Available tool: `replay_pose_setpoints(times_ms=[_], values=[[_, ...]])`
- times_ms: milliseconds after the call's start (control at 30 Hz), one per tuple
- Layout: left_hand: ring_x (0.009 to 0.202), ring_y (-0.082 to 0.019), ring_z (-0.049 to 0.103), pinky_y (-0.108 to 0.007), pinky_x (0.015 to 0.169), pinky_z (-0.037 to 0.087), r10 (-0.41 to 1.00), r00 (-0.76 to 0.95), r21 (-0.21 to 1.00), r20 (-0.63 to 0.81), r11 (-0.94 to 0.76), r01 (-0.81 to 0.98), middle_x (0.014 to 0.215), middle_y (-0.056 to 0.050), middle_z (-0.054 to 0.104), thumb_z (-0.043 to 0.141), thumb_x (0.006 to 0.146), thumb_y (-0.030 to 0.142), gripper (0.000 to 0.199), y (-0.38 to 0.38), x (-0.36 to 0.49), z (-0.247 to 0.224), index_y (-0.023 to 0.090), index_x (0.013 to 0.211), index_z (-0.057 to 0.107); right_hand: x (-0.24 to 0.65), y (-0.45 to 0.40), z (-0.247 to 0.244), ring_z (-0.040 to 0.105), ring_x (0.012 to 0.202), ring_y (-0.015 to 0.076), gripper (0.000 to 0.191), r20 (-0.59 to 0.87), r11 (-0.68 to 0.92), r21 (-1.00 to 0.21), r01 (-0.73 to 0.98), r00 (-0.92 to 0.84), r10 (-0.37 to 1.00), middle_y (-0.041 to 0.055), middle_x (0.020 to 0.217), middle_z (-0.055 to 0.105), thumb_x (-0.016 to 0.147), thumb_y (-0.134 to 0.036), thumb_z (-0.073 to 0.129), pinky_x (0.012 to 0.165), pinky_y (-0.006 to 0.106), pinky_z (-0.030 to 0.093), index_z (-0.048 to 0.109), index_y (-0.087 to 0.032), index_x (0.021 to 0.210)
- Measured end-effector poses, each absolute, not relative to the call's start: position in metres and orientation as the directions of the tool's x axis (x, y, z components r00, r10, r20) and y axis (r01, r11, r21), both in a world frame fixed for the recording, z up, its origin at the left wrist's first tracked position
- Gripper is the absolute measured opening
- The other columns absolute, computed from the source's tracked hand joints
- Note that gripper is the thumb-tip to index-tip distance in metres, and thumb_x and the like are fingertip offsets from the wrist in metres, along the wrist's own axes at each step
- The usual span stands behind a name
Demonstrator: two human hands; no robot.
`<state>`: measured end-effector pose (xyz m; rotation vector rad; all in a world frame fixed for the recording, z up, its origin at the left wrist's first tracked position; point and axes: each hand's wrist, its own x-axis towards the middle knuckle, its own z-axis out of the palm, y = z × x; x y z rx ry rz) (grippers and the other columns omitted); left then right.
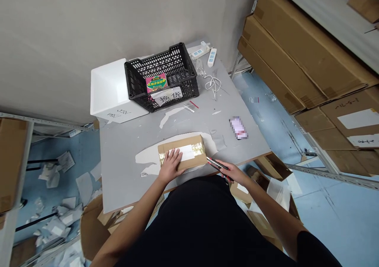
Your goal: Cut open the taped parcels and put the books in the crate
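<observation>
A small cardboard box (185, 165) lies on the grey table, with shiny tape at both ends and a white label on top. My left hand (171, 166) rests flat on its left part, fingers a little spread and pressing on the top. In my right hand (233, 173) is a black-and-red utility knife (216, 164), its tip at the right end of the box. The fingers cover part of the handle. Under the box is a torn piece of white paper (148, 155).
A black plastic crate (189, 87) holding a pink-and-green packet (156, 83) stands behind, beside a white foam box (103, 89). Right of them are power strips (212, 57), a white cable (213, 83) and a phone (238, 127). Shelves with large cartons (296, 57) flank the table.
</observation>
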<state>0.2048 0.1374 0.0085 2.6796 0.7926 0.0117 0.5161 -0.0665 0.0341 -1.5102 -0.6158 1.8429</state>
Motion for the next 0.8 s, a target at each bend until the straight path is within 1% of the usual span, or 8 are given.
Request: replay_pose_setpoints(times_ms=[200, 333, 400, 467, 567, 633, 733, 800], values=[[0.145, -0.035, 0.019, -0.056, 0.118, 0.008, 0.504, 0.859, 0.276, -0.088, -0.816, 0.507, 0.153, -0.015, 0.033, 0.059, 0.081, 0.06, 0.084, 0.136, 0.203, 0.014, 0.018, 0.148, 0.033, 0.51, -0.076, 0.032, 0.05, 0.042, 0.0072, 0.071, -0.657, -0.641, -0.731, -0.234, -0.012, 0.753, -0.002, 0.074, 0.063, 0.084, -0.049, 0.059, 0.038, 0.019, 0.036, 0.037, -0.025, 0.147], [0.146, -0.034, 0.019, -0.055, 0.118, 0.009, 0.498, 0.862, 0.25, -0.097, -0.826, 0.505, 0.155, -0.015, 0.03, 0.055, 0.08, 0.066, 0.089, 0.137, 0.202, 0.017, 0.018, 0.15, 0.028, 0.512, -0.087, 0.037, 0.052, 0.045, 0.0087, 0.079, -0.653, -0.619, -0.733, -0.281, 0.037, 0.757, -0.0023, 0.073, 0.063, 0.082, -0.049, 0.063, 0.041, 0.021, 0.041, 0.03, -0.024, 0.149], [0.146, -0.034, 0.018, -0.055, 0.118, 0.01, 0.502, 0.86, 0.246, -0.094, -0.825, 0.509, 0.155, -0.015, 0.029, 0.054, 0.08, 0.068, 0.092, 0.137, 0.202, 0.018, 0.017, 0.151, 0.026, 0.514, -0.094, 0.039, 0.051, 0.045, 0.0088, 0.075, -0.643, -0.593, -0.741, -0.314, 0.079, 0.762, -0.0028, 0.07, 0.063, 0.082, -0.049, 0.063, 0.042, 0.022, 0.042, 0.034, -0.023, 0.146], [0.146, -0.033, 0.018, -0.055, 0.118, 0.011, 0.505, 0.859, 0.257, -0.086, -0.821, 0.509, 0.155, -0.015, 0.03, 0.053, 0.08, 0.068, 0.091, 0.138, 0.201, 0.02, 0.017, 0.151, 0.026, 0.514, -0.097, 0.04, 0.051, 0.046, 0.0093, 0.065, -0.626, -0.547, -0.751, -0.37, 0.137, 0.768, -0.0031, 0.069, 0.062, 0.082, -0.049, 0.064, 0.043, 0.023, 0.043, 0.045, -0.022, 0.137], [0.146, -0.032, 0.02, -0.054, 0.118, 0.015, 0.54, 0.839, 0.289, -0.069, -0.794, 0.535, 0.155, -0.014, 0.03, 0.051, 0.085, 0.062, 0.081, 0.147, 0.2, 0.023, 0.019, 0.15, 0.029, 0.499, -0.089, 0.038, 0.061, 0.059, 0.0139, 0.048, -0.617, -0.464, -0.74, -0.487, 0.217, 0.757, -0.0018, 0.07, 0.062, 0.078, -0.048, 0.07, 0.056, 0.028, 0.053, 0.056, -0.022, 0.115], [0.145, -0.032, 0.022, -0.055, 0.117, 0.017, 0.633, 0.773, 0.292, -0.051, -0.73, 0.618, 0.155, -0.014, 0.031, 0.049, 0.088, 0.056, 0.071, 0.159, 0.198, 0.025, 0.019, 0.147, 0.034, 0.481, -0.076, 0.034, 0.068, 0.074, 0.0194, 0.043, -0.638, -0.422, -0.7, -0.576, 0.239, 0.732, 0.0012, 0.077, 0.066, 0.074, -0.05, 0.073, 0.07, 0.035, 0.057, 0.057, -0.022, 0.103], [0.141, -0.034, 0.03, -0.054, 0.114, 0.023, 0.783, 0.62, 0.298, -0.052, -0.58, 0.758, 0.15, -0.015, 0.038, 0.047, 0.09, 0.048, 0.061, 0.185, 0.195, 0.027, 0.018, 0.143, 0.04, 0.452, -0.053, 0.026, 0.07, 0.092, 0.0263, 0.046, -0.662, -0.355, -0.648, -0.673, 0.268, 0.7, 0.0065, 0.093, 0.069, 0.072, -0.055, 0.072, 0.078, 0.042, 0.057, 0.053, -0.025, 0.101], [0.135, -0.032, 0.039, -0.049, 0.111, 0.031, 0.812, 0.578, 0.339, -0.085, -0.522, 0.783, 0.143, -0.015, 0.046, 0.049, 0.089, 0.046, 0.06, 0.198, 0.192, 0.029, 0.017, 0.142, 0.042, 0.441, -0.039, 0.021, 0.068, 0.099, 0.0277, 0.046, -0.639, -0.294, -0.671, -0.68, 0.329, 0.695, 0.0078, 0.099, 0.069, 0.073, -0.057, 0.071, 0.078, 0.042, 0.057, 0.052, -0.026, 0.101]])
